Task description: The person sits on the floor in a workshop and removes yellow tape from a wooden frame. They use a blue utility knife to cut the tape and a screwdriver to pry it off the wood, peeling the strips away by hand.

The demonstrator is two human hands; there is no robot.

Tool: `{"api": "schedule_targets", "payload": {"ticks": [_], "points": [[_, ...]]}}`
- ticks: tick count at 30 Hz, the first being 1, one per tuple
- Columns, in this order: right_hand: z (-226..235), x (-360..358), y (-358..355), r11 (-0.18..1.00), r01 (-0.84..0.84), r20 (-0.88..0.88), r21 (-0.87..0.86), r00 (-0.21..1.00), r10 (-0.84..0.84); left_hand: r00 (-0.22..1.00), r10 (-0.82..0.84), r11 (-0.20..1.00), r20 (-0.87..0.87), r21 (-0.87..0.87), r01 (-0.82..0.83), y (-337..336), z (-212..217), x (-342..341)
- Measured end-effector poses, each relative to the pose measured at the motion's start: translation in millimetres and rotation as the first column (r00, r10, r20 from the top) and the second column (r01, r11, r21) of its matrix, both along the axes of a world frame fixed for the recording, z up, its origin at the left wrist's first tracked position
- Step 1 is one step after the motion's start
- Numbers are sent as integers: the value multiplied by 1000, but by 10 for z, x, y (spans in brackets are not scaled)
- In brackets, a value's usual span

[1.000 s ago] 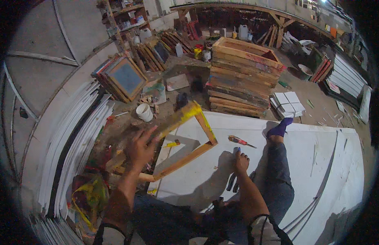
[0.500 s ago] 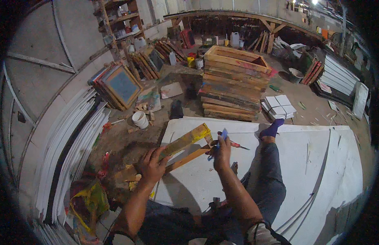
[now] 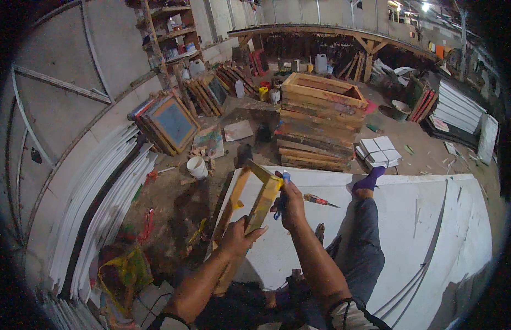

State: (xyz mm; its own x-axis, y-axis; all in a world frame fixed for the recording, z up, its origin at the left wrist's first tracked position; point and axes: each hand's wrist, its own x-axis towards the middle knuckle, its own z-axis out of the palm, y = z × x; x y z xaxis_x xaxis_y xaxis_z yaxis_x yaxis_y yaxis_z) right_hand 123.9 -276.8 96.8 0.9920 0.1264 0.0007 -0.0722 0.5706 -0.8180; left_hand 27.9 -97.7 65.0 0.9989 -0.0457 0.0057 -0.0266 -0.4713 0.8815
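A wooden frame (image 3: 260, 206), stained yellow near one corner, is held up and tilted over the white sheet. My left hand (image 3: 239, 240) is closed around its near bar, thumb pointing right. At the yellow corner, my right hand (image 3: 291, 204) grips a crumpled blue rag-like piece (image 3: 287, 177), which pokes out above and below the fingers. That hand is against or very close to the frame; its fingertips are partly hidden. A screwdriver (image 3: 320, 201) with a red handle lies on the sheet just right of my right hand.
The white sheet (image 3: 431, 220) spreads under my legs, with dark straps across its right side. Beyond it rise stacked wooden frames (image 3: 318, 126) and a tied bundle of white sheets (image 3: 378, 151). A white bucket (image 3: 197, 168) and upright white panels (image 3: 96, 203) stand left.
The frame has been turned, so its yellow-stained bar now slants up toward my right hand. My left hand has shifted right and lower along it. The right hand has moved slightly left, uncovering the screwdriver's handle.
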Motion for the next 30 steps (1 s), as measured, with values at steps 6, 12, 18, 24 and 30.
{"api": "schedule_targets", "payload": {"ticks": [6, 12, 18, 24, 30], "points": [[557, -334, -142, 996, -15, 212, -91, 977, 34, 937, 42, 998, 346, 28, -55, -195, 117, 182], [362, -469, 185, 979, 168, 371, -119, 922, -113, 957, 139, 927, 254, -374, -36, -56, -535, 412], [-334, -724, 421, 885, 187, 522, -427, 850, 72, 999, 26, 368, -45, -929, -52, 107, 604, 263], [-46, -970, 762, 955, 90, 478, -282, 877, 58, 958, 219, 491, -184, -828, -272, 518, 706, 105], [12, -1092, 897, 888, 319, 643, -331, 765, -35, 974, 131, 404, -185, -887, -223, 773, 534, 44]]}}
